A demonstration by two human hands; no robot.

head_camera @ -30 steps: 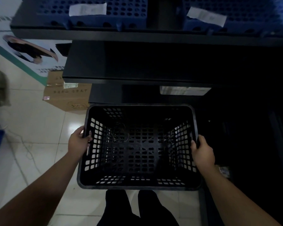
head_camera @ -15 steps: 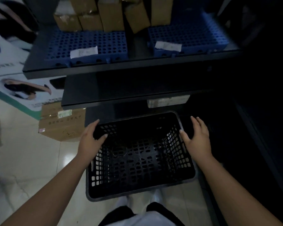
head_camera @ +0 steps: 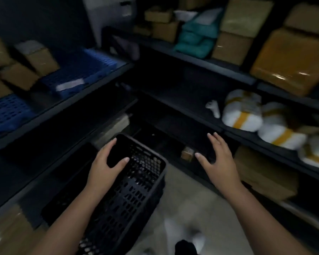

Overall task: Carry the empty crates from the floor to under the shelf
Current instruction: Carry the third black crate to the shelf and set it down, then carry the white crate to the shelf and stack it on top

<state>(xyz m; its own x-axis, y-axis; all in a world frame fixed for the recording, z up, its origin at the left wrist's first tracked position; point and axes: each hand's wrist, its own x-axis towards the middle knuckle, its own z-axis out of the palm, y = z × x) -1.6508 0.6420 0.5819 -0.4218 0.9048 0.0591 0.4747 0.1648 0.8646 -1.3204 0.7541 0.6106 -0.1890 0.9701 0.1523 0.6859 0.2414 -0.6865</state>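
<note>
Black perforated crate (head_camera: 129,192) sits on the floor, partly tucked under the left shelf (head_camera: 66,100); left hand (head_camera: 107,162) spread above its far rim, right hand (head_camera: 217,161) open and empty; placement looks done, next likely fetching another crate.

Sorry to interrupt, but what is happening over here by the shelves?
A person is putting a black crate away at the foot of the dark shelf on the left. The crate sits on the floor, partly beneath the lowest board. The left hand hovers open over its far rim, and the right hand is open in the air, clear of it.
</note>
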